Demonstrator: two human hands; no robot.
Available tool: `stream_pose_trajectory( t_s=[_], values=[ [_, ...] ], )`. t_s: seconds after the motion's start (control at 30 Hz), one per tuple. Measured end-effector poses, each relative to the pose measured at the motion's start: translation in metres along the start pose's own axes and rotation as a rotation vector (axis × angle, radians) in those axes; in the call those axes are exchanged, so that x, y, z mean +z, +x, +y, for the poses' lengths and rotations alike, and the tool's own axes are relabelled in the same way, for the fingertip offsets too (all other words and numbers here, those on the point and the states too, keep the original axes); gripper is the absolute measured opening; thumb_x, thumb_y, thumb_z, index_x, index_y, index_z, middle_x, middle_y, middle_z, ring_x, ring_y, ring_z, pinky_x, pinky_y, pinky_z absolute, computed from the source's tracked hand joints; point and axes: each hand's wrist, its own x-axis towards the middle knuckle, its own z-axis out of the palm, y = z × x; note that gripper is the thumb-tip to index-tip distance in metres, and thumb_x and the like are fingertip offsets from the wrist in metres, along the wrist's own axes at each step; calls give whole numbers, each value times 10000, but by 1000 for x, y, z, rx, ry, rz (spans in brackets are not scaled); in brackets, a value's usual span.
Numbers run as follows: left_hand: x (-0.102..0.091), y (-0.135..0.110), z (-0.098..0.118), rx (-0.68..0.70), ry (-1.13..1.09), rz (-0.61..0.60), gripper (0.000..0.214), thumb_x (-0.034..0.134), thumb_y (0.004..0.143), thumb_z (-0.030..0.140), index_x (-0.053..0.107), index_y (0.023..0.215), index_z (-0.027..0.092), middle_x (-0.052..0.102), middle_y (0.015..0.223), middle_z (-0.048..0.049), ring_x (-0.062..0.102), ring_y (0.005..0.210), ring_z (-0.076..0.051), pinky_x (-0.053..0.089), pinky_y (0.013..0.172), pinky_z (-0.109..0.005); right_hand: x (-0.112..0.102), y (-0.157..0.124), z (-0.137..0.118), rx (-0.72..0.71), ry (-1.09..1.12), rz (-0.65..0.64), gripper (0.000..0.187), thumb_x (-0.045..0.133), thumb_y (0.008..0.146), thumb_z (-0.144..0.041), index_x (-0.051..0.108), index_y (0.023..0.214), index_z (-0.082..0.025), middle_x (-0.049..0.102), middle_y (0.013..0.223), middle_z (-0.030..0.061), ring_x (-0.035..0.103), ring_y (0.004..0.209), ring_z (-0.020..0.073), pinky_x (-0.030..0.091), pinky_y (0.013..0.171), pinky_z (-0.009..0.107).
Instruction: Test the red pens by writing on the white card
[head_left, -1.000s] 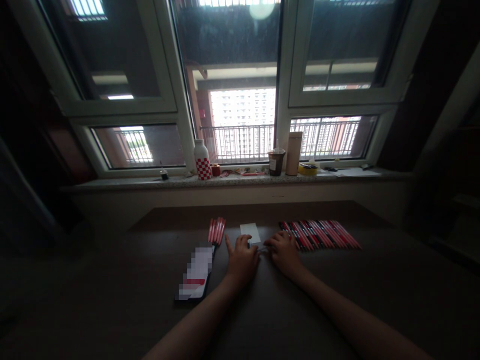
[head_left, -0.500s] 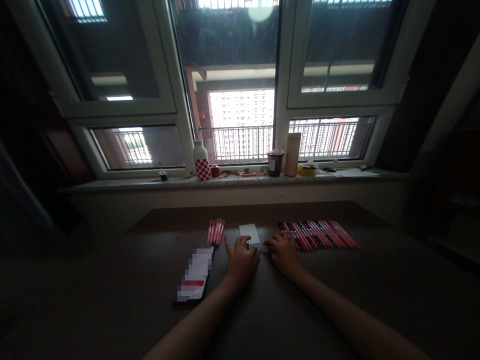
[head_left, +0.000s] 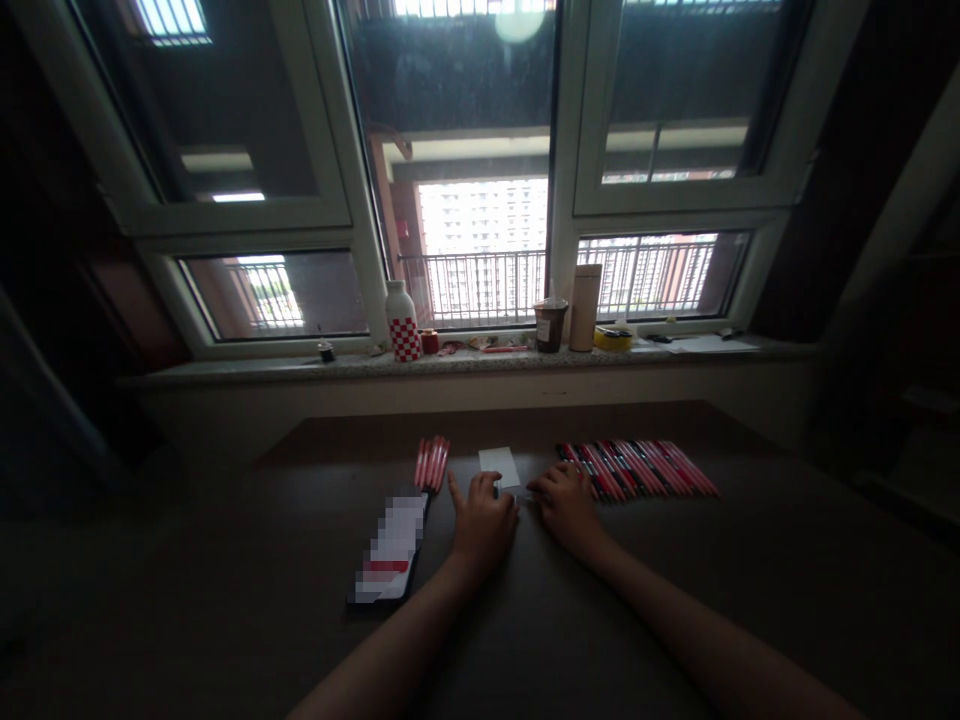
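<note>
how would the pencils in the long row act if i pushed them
The pencils are slim and lie side by side, so a sideways push would likely shift several together, perhaps with some rolling. They look straight, which suggests stiffness, and being thin, each is probably light.

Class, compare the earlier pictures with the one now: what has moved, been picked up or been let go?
Nothing visibly moved, was taken hold of or let go. The left hand and right hand stay near the white paper; the smartphone and row of pencils also stay put.
</note>
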Motion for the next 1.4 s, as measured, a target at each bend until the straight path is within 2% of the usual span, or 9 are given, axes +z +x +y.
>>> stream_pose_trajectory(
  t_s=[0.3, 0.83, 1.07, 1.23, 1.4],
  values=[
    [0, -1, 0, -6, -14, -20, 155, 536, 856, 312, 663, 900, 235, 566, 1208, -86, 467, 1200, -251, 38, 1089, -689, -1, 0, -2, -25, -22, -18, 179, 572, 832, -199, 704, 930, -269, 679, 962, 32, 452, 1090, 258, 105, 1068, 498],
    [1, -2, 0, -30, 5, -21, 176, 516, 867, 313, 660, 914, 224, 557, 1218, -92, 452, 1200, -267, 53, 1089, -693, -1, 0, -1, -50, -10, -45, 180, 598, 814, -202, 705, 943, -268, 675, 965, 40, 441, 1103, 272, 154, 1029, 478],
    [1, -1, 0, -74, -16, -3, 214, 490, 879, 311, 637, 1001, 216, 572, 1199, -97, 458, 1195, -260, 73, 1097, -673, 0, 0, -1, -41, -14, -42, 180, 608, 808, -192, 704, 937, -273, 672, 963, 30, 442, 1110, 270, 142, 1036, 483],
    [-2, -3, 0, -139, 16, 7, 368, 463, 885, 363, 566, 1196, 196, 556, 1270, -126, 430, 1243, -285, 113, 1107, -639, -1, 0, -1, -41, -18, -17, 187, 565, 840, -184, 698, 943, -267, 677, 970, 37, 457, 1090, 263, 125, 1054, 494],
    [2, -13, -7, -198, 134, -17, 717, 420, 840, 597, 406, 1389, 137, 451, 1406, -175, 300, 1350, -359, 59, 1103, -653, 1, 2, 4, -34, -6, 6, 274, 526, 846, -135, 675, 1035, -265, 672, 1037, 47, 452, 1090, 262, 166, 1048, 478]
  ],
)
